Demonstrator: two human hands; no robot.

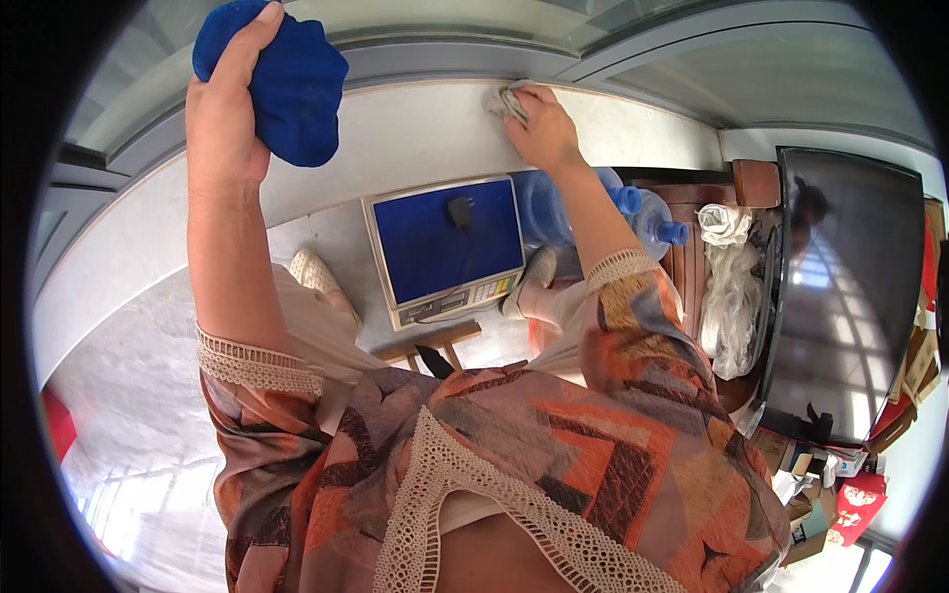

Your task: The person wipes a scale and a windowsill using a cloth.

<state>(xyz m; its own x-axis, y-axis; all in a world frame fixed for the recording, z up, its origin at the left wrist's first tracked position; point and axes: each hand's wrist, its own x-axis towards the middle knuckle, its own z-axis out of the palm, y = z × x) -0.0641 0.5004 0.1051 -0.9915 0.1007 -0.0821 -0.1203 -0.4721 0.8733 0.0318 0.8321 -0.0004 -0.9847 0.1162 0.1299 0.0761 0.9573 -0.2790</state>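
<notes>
My left hand (226,122) is raised at the upper left, with a folded blue cloth (296,89) gripped between thumb and fingers. Part of the window frame (452,63) and glass lies behind that cloth. My right hand (545,130) presses a crumpled grey cloth (508,102) onto the white window sill (415,122), close to the lower edge of the frame. The fingers of this hand are bent over the cloth and partly hide it.
Below the sill stands a digital scale (445,244) with a black plug adapter (459,213) on its blue platform. Large blue water bottles (652,222) lie right of it. A television (845,296), plastic bags (730,311) and cardboard boxes (815,511) crowd the right side.
</notes>
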